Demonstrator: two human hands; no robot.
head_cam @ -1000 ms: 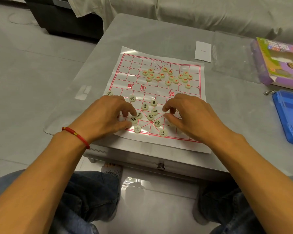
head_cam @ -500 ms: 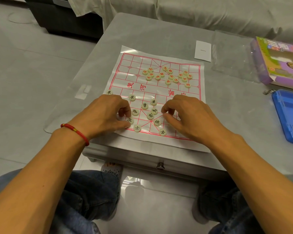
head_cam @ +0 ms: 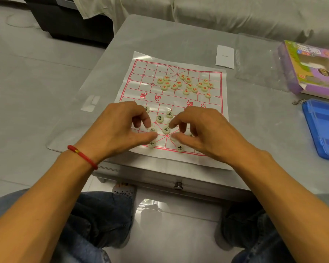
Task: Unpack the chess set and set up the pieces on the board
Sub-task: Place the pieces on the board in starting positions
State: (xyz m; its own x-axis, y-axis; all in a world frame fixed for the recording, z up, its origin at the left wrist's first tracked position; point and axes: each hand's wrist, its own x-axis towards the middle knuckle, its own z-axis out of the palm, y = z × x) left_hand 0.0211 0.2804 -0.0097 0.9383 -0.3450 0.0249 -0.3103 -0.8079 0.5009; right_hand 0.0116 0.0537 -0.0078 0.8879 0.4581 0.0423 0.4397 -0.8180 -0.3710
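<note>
A blue plastic case [head_cam: 325,130] lies near a white card [head_cam: 225,56].

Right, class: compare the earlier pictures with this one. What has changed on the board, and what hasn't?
The left hand now pinches a black piece between its fingers, drawn slightly toward the board's near edge. The right hand has barely shifted, fingers over the black pieces. The red pieces, card, box and blue case stayed put.

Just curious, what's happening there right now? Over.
Left hand pinching a black-marked piece. Right hand fingers on another. Red-marked pieces clustered, unplaced. Nothing blocking.
</note>
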